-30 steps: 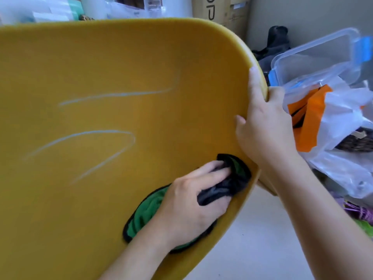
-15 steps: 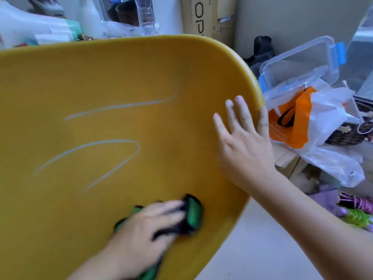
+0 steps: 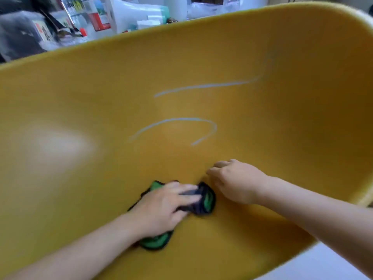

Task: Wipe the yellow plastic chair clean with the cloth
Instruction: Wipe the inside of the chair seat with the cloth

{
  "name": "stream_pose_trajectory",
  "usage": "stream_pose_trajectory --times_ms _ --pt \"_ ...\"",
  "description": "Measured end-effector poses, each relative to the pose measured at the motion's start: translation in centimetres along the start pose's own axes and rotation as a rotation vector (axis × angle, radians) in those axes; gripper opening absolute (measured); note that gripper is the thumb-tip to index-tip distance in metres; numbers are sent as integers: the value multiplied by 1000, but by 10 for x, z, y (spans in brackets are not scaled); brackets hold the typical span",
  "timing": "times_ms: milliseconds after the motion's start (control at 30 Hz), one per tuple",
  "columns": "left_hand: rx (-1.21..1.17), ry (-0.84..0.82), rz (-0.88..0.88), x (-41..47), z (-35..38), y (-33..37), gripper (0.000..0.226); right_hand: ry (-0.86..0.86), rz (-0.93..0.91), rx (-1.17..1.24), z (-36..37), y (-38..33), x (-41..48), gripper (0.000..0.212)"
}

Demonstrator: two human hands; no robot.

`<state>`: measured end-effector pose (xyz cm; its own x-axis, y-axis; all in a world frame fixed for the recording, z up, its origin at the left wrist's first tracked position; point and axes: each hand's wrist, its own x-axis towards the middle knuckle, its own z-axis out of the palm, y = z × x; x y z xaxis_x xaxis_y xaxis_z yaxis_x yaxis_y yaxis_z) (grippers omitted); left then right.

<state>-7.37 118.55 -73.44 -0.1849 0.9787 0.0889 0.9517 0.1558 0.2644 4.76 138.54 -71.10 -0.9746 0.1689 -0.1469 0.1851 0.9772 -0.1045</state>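
Note:
The yellow plastic chair (image 3: 262,138) fills most of the view, its curved shell facing me. Two pale chalk-like lines (image 3: 181,122) run across its middle. A green cloth with black edging (image 3: 203,199) lies bunched on the lower part of the shell. My left hand (image 3: 163,207) presses down on the cloth and grips it. My right hand (image 3: 236,180) rests on the shell just right of the cloth, fingers loosely curled, holding nothing. The frame is motion-blurred.
Behind the chair's top rim stands clutter: a white container (image 3: 137,15), bottles and printed boxes (image 3: 94,17), and a dark bag (image 3: 18,37) at far left. Pale floor (image 3: 323,265) shows at the bottom right.
My right hand left the chair's right edge and came down beside the cloth. My left hand slid the cloth leftward, toward the shell's lower middle. The view swung left.

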Motion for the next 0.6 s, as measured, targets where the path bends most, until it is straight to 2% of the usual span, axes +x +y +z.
stream_pose_trajectory --times_ms 100,133,200,300,333,400,433,467,533,567,600 --pt "217 112 -566 -2 -29 -98 41 34 9 -139 16 -20 11 33" --pt "244 136 -650 -2 -33 -106 41 67 21 -130 18 -25 14 31" --pt "226 90 -561 4 -22 -78 42 140 39 -4 20 -33 27 32" --pt "30 6 -58 -3 16 19 40 235 160 340 24 -38 51 42" --pt "-20 -41 55 -7 18 37 38 285 190 401 28 -38 57 41" --pt "56 -48 155 1 10 14 40 377 226 458 36 -36 62 38" --pt "159 -17 92 11 5 -17 41 412 244 478 39 -35 62 37" --pt "257 31 -65 23 -4 -52 42 434 259 494 40 -34 62 36" --pt "316 117 -480 42 -24 -109 42 455 258 490 44 -32 61 38" --pt "291 162 -589 48 -27 -122 41 459 255 475 45 -32 61 40" --pt "287 178 -578 51 -24 -119 40 458 247 458 47 -32 61 42"
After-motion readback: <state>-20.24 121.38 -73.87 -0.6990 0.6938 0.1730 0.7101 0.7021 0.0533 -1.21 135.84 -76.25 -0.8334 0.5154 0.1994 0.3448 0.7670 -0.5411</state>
